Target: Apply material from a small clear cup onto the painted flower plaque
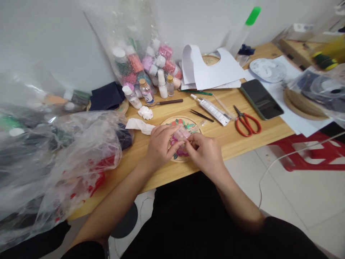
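My left hand (163, 144) and my right hand (203, 149) meet over a round wooden piece (165, 121) decorated with colourful flower and leaf shapes. Between them is a small clear plastic bag (182, 133) with pinkish contents, pinched by the fingers of both hands. The bag hides part of the decorated round. Just beyond it lie black tweezers (202, 115) and a white glue tube (214, 110). Red-handled scissors (245, 122) rest farther right. A crumpled white tissue (140, 126) lies near my left hand.
Small bottles (147, 91) stand at the back before a clear bag of coloured jars (134, 59). Large plastic bags (67, 154) crowd the left side. A phone (261, 98), papers (212, 73) and a wooden hoop (304, 106) occupy the right. A red stool (309, 154) stands below.
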